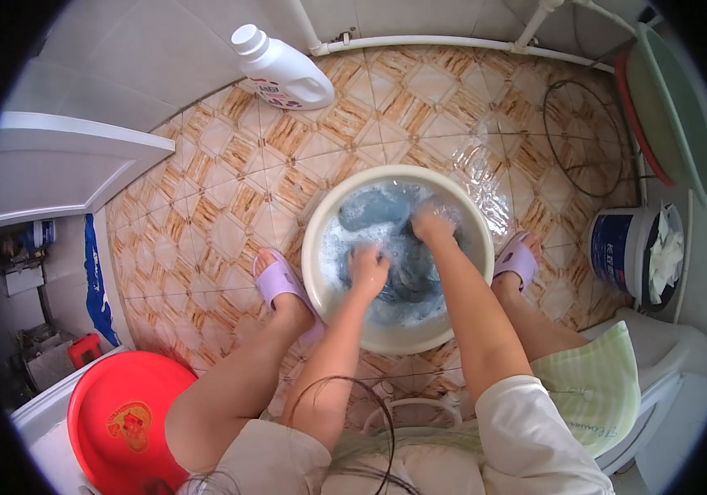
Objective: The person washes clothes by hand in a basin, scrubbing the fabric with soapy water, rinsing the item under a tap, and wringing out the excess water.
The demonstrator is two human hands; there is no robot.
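A cream plastic basin [316, 297] stands on the tiled floor between my feet, holding soapy water and soaked blue-grey cloth [415, 272]. My left hand [368, 267] is at the cloth in the left half of the basin; its fingertips are partly hidden by suds. Toward the upper right of the basin, my right hand [432, 224] is blurred and partly under water, against darker cloth. Whether either hand grips the cloth does not show clearly.
A white detergent bottle [294, 77] stands near the wall. At lower left is a red basin [100, 396]. On the right are a bin with paper [616, 247], a green basin [678, 111] and a wire ring [545, 130] on the floor. White pipes [427, 42] run along the wall.
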